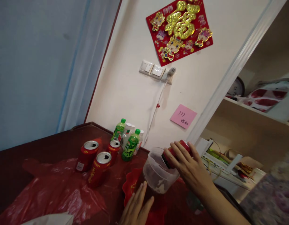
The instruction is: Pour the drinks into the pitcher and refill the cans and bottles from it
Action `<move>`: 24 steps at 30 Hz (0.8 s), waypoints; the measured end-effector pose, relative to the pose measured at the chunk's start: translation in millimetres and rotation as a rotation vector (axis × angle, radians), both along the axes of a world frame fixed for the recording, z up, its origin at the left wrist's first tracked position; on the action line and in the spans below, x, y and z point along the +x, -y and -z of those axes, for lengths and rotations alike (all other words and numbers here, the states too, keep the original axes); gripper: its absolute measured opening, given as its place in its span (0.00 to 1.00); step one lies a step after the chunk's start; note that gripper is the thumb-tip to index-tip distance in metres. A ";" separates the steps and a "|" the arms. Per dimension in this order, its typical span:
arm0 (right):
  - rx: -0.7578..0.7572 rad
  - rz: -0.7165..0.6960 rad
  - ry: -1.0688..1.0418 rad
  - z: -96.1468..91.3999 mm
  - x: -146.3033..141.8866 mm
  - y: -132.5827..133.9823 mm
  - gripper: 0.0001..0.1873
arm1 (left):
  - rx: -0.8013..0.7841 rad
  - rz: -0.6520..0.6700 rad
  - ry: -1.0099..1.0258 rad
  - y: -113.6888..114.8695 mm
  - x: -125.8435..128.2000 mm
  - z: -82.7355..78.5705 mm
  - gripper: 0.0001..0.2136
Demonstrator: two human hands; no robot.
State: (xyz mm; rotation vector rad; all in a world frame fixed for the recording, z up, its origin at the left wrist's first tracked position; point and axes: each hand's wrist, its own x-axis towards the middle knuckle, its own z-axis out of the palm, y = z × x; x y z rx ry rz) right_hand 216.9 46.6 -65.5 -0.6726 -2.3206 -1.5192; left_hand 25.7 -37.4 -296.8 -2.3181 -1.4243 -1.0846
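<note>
My right hand [190, 164] grips a red can [183, 145], which is tilted with its top end down over the mouth of a clear plastic tub [158, 178]. The can's opening is hidden, and whether liquid flows I cannot tell. Close to the tub's near left side, my left hand [135, 207] has its fingers stretched out; I cannot tell if they touch it. Beneath and beside the tub lies a red scalloped tray [128, 184]. Left of these, three opened red cans stand upright: one at the left [86, 156], one in front [98, 172] and one behind [114, 150].
Green-capped bottles [130, 147] stand against the wall with white-capped ones. A crumpled red plastic bag [57, 187] covers part of the dark red table [8, 162]. A white cord [152, 118] hangs from the socket behind. Filled shelves [256, 115] are at the right.
</note>
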 end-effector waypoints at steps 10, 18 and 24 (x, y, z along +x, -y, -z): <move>-0.063 -0.058 -0.068 -4.7 5.4 -3.2 0.28 | 0.089 -0.064 -0.033 3.4 3.9 -1.4 0.28; -0.084 -0.008 -0.102 -4.9 4.1 -4.1 0.28 | 0.058 -0.075 0.009 4.7 6.2 -3.3 0.29; -0.099 0.032 -0.111 -3.5 2.1 -2.6 0.28 | 0.030 -0.028 0.003 5.7 1.4 -7.1 0.31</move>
